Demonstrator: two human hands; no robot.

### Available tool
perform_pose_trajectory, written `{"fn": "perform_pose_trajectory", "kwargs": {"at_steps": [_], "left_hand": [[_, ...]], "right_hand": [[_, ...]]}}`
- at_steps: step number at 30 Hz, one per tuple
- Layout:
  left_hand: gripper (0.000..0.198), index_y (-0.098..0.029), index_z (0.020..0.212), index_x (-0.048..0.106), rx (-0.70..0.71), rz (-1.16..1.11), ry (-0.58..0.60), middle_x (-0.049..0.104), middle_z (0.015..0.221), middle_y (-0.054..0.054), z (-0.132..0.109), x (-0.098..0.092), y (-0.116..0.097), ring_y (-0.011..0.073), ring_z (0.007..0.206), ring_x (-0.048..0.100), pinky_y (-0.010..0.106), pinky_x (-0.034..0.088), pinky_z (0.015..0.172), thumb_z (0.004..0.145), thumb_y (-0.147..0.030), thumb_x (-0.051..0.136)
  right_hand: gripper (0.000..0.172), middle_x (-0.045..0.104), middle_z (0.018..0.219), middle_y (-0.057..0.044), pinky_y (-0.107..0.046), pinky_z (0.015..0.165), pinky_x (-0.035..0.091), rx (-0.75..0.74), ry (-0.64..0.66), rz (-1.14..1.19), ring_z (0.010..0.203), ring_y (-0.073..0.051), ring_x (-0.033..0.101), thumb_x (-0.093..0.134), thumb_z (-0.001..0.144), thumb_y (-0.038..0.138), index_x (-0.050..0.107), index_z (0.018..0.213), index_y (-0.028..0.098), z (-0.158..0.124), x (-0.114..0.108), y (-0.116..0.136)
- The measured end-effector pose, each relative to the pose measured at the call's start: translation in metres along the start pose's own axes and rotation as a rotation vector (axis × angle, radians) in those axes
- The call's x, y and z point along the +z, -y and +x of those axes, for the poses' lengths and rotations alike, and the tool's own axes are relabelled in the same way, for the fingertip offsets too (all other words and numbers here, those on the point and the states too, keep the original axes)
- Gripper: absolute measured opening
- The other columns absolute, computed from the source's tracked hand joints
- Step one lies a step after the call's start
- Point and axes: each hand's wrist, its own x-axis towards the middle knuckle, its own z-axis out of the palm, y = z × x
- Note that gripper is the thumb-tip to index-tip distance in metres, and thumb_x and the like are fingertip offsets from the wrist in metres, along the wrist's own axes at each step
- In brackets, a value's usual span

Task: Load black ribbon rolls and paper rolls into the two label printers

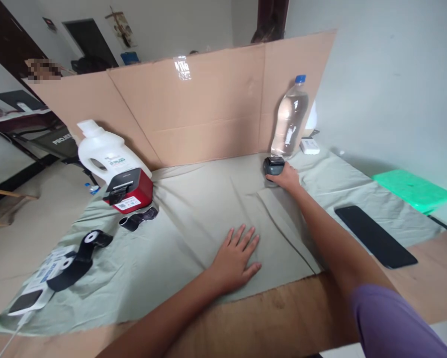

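Note:
My left hand lies flat on the grey-green cloth, fingers spread, with nothing under it that I can see. Farther off to the right, my right hand is closed around the side of a small dark grey boxy device with a glossy black top. The device rests at the far side of the cloth, just in front of a large clear bottle with a blue cap. My palm hides its right side.
A cardboard panel stands along the back. At left are a white jug, a red and black box-shaped device, black rolls and a white device with a cable. A black phone and green case lie right.

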Motion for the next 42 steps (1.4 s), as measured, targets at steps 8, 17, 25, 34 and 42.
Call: {"fn": "perform_pose_trajectory", "kwargs": {"at_steps": [8, 17, 25, 34, 42], "left_hand": [[0.07, -0.024, 0.16, 0.02, 0.102, 0.008, -0.028, 0.019, 0.167, 0.003, -0.009, 0.01, -0.013, 0.0333, 0.154, 0.01, 0.058, 0.011, 0.123, 0.099, -0.056, 0.032], [0.034, -0.023, 0.085, 0.074, -0.142, -0.157, -0.268, 0.075, 0.084, 0.006, -0.021, -0.039, 0.005, 0.0208, 0.079, 0.067, 0.033, 0.048, 0.074, 0.093, -0.042, 0.047], [0.031, -0.014, 0.103, 0.068, -0.751, -1.018, -0.278, 0.071, 0.077, 0.005, 0.03, -0.085, 0.15, 0.0086, 0.047, 0.048, 0.021, 0.027, 0.043, 0.075, -0.027, 0.065], [0.045, -0.012, 0.108, 0.061, -0.709, -1.204, -0.147, 0.063, 0.071, 0.0, 0.035, -0.078, 0.157, 0.0065, 0.048, 0.048, 0.018, 0.02, 0.038, 0.065, -0.023, 0.072], [0.035, -0.015, 0.101, 0.06, -0.759, -1.252, -0.126, 0.059, 0.066, -0.002, 0.04, -0.077, 0.152, 0.0059, 0.045, 0.046, 0.018, 0.018, 0.038, 0.067, -0.019, 0.067]], "right_hand": [[0.082, 0.061, 0.109, -0.019, -0.046, 0.092, 0.044, -0.387, -0.099, 0.083, 0.104, -0.036, 0.055, 0.073, 0.062, 0.06, 0.05, 0.122, 0.01, -0.103, -0.001, 0.073], [0.089, 0.06, 0.115, -0.02, -0.049, 0.094, 0.045, -0.416, 0.1, 0.145, 0.11, -0.038, 0.055, 0.073, 0.065, 0.063, 0.046, 0.132, 0.012, -0.192, 0.027, 0.117], [0.11, 0.054, 0.131, -0.024, -0.053, 0.101, 0.042, -0.43, 0.139, 0.216, 0.121, -0.041, 0.05, 0.078, 0.06, 0.066, 0.036, 0.144, 0.01, -0.196, 0.033, 0.102], [0.108, 0.053, 0.136, -0.022, -0.057, 0.1, 0.042, -0.457, 0.179, 0.271, 0.12, -0.042, 0.048, 0.077, 0.064, 0.061, 0.032, 0.149, 0.012, -0.197, 0.039, 0.098], [0.103, 0.054, 0.13, -0.023, -0.056, 0.099, 0.042, -0.452, 0.173, 0.246, 0.117, -0.042, 0.05, 0.074, 0.065, 0.063, 0.037, 0.145, 0.009, -0.197, 0.039, 0.1]]}}
